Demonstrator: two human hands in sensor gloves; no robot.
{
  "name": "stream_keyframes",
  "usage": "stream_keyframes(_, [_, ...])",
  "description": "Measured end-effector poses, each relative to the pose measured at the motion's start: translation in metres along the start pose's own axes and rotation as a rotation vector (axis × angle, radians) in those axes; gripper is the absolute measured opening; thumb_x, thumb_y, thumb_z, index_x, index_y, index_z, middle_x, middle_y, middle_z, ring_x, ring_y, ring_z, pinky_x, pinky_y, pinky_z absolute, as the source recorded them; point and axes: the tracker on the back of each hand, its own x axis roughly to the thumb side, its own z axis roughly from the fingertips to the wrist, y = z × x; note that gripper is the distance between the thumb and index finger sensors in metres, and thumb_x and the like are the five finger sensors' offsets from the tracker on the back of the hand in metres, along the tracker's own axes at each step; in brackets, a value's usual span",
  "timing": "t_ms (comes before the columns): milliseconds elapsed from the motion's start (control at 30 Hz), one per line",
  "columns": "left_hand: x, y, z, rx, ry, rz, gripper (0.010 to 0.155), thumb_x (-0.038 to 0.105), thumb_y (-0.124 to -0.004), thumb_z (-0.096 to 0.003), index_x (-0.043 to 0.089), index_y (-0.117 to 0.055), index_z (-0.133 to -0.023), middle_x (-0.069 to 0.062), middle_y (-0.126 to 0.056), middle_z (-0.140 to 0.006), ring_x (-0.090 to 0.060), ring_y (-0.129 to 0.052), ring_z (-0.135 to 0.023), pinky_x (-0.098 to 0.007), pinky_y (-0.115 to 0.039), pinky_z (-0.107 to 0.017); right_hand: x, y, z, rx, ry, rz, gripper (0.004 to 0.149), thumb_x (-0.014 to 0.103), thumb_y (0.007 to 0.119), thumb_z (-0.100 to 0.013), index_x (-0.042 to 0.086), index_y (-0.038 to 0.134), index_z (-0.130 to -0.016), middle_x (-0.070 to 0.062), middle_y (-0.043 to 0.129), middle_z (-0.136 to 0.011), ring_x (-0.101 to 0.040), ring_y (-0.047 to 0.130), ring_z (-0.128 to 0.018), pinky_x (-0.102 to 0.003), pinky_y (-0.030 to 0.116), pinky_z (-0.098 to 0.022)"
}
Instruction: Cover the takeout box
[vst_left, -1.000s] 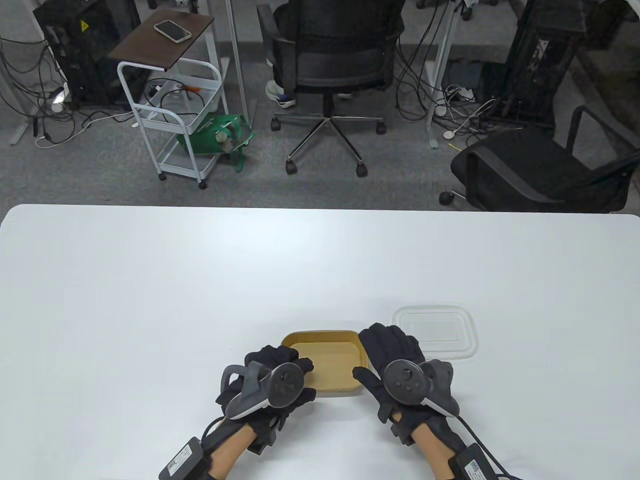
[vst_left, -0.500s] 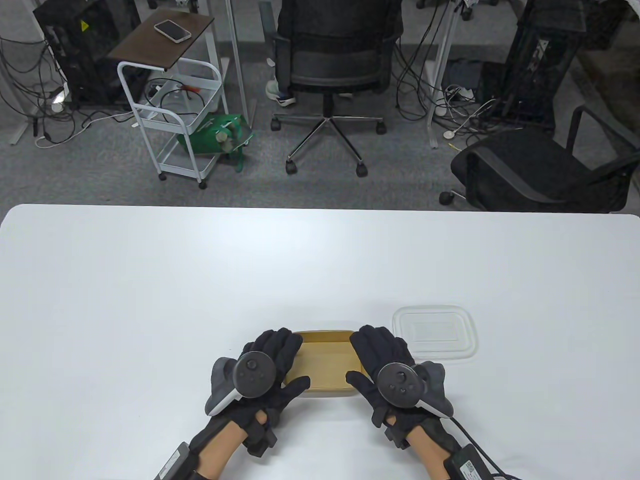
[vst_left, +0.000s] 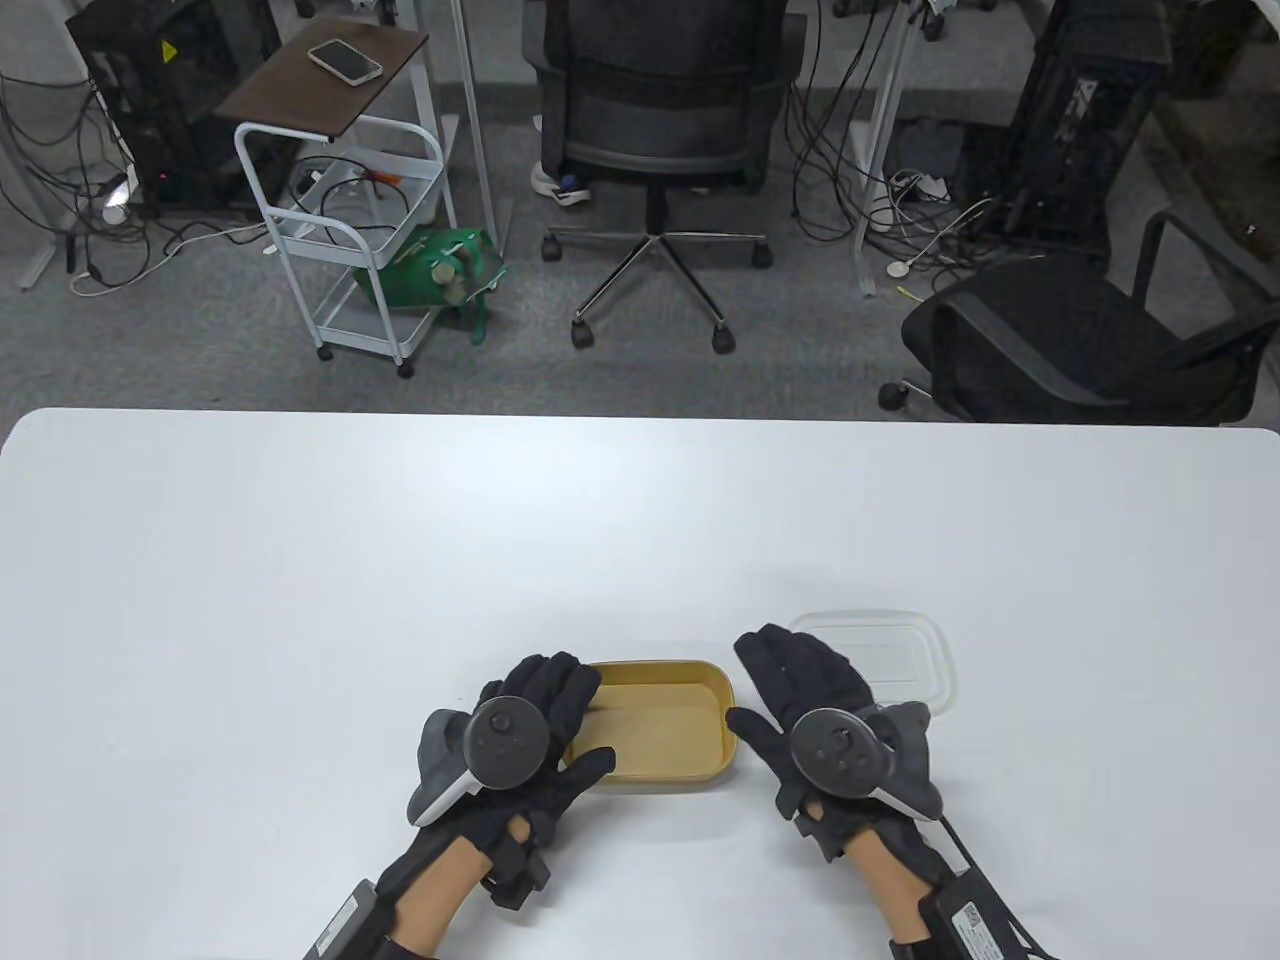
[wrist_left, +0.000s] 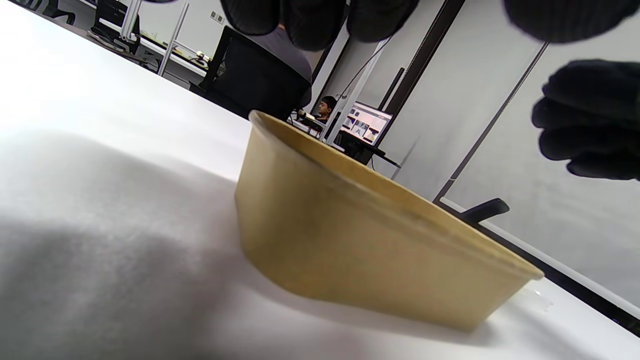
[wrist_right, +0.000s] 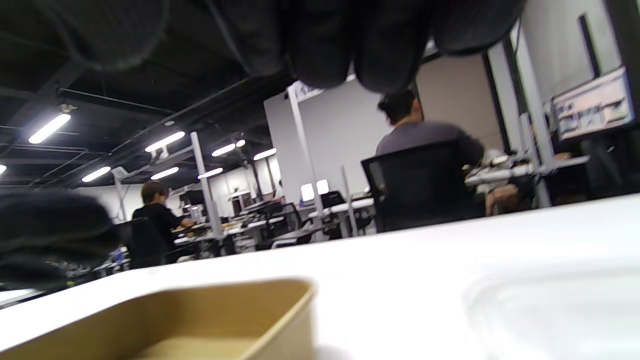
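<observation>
The takeout box sits open and empty near the 6 o'clock edge of the white counter, a tan paper tub with sloping walls and a rolled rim. It looks light and a little springy, so it would likely slide if pushed from one side only. Its lid, clear thin plastic with rounded corners and a raised rim, lies flat just beside the box at about 2 o'clock from it, not touching it as far as the table view shows. The lid should be very light, flexible and somewhat slick; I would take it by the raised rim on a long edge, thumb under and fingers over, rather than press its flat middle, which would probably bow.

The left hand lies at the box's 9 o'clock side, fingers apart and flat, thumb near the front corner; in the left wrist view the fingertips hang clear above the rim, holding nothing. The right hand is at 3 o'clock of the box, fingers spread and extended over the lid's near-left corner; contact with the lid I cannot tell.
</observation>
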Motion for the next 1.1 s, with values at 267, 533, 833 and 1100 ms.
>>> stream_keyframes(267, [-0.002,0.003,0.000,0.014,0.008,-0.014,0.082,0.068,-0.059,-0.0341,0.035,-0.038,-0.106,0.003,-0.034,-0.120,-0.032,-0.033,-0.117,-0.070,-0.035,-0.078,-0.083,-0.016,0.013,-0.015,0.161,0.133,0.048,0.043,0.090,-0.035,0.024,0.088,-0.079,-0.002,0.090,-0.077,-0.034,0.087,-0.066,-0.057,0.069,-0.053])
stream_keyframes(533, [-0.006,0.005,0.000,0.018,0.028,-0.009,0.082,0.068,-0.060,-0.0341,0.035,-0.039,-0.106,0.003,-0.034,-0.120,-0.032,-0.034,-0.117,-0.070,-0.036,-0.078,-0.098,0.015,0.014,0.149,0.158,0.335,0.041,0.042,0.096,-0.030,0.027,0.093,-0.067,0.001,0.091,-0.063,-0.029,0.086,-0.053,-0.056,0.069,-0.052])
stream_keyframes(833, [-0.006,0.004,0.000,0.016,0.030,-0.017,0.082,0.068,-0.061,-0.0341,0.035,-0.041,-0.106,0.004,-0.035,-0.120,-0.031,-0.034,-0.117,-0.070,-0.037,-0.077,-0.107,0.046,0.015,0.268,0.192,0.480,0.044,0.044,0.098,-0.027,0.029,0.093,-0.068,0.003,0.090,-0.061,-0.027,0.084,-0.049,-0.056,0.067,-0.052])
stream_keyframes(1100, [-0.007,0.004,-0.001,0.016,0.034,-0.015,0.082,0.068,-0.061,-0.0341,0.035,-0.041,-0.106,0.004,-0.035,-0.120,-0.031,-0.035,-0.117,-0.070,-0.037,-0.077,-0.109,0.050,0.014,0.272,0.214,0.509,0.040,0.045,0.096,-0.027,0.033,0.092,-0.065,0.007,0.089,-0.060,-0.025,0.083,-0.046,-0.055,0.068,-0.051])
